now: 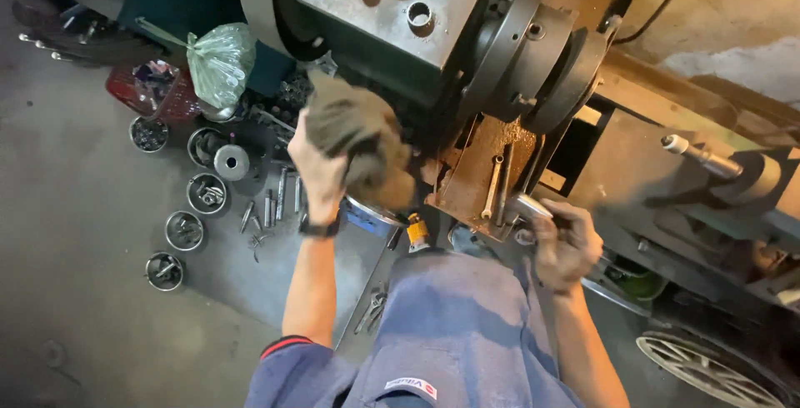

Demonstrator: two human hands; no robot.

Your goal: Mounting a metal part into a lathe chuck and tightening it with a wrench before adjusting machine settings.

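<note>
Small round tins [185, 230] of metal parts stand on the floor at left. The left hand [321, 166] grips a dirty rag [354, 129] against the machine [400, 25]. The right hand [567, 245] closes around a metal piece [527, 206] beside the rusty tray [475, 179].

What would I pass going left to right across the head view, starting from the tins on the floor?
Round tins → green plastic bag → left hand holding a rag → rusty tray with a wrench → right hand → handle at the far right.
</note>
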